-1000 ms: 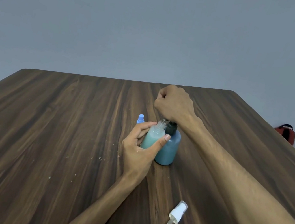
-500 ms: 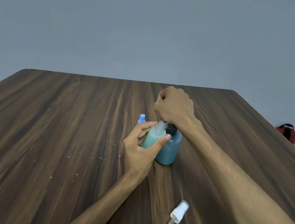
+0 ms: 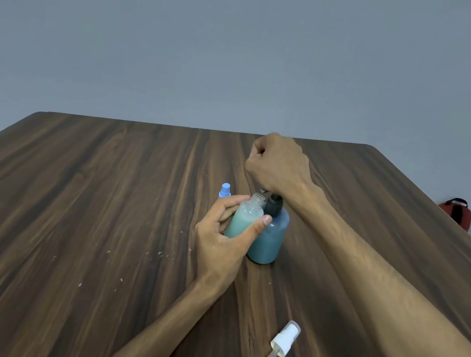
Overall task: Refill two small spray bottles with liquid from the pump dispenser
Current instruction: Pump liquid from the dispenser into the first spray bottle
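Fingers (image 3: 231, 208) of the left hand (image 3: 224, 237) still grip the uncapped spray bottle (image 3: 245, 217); right hand (image 3: 278, 164) stays fisted over the pump dispenser (image 3: 269, 237).

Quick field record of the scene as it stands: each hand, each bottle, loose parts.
left hand: grips open bottle
open bottle: uncapped, pale green liquid, mouth beside the pump
right hand: fisted over the pump head; contact hidden
pump dispenser: blue, upright on table
second bottle: blue cap showing behind left hand
spray cap: white, tube attached, lying near front edge
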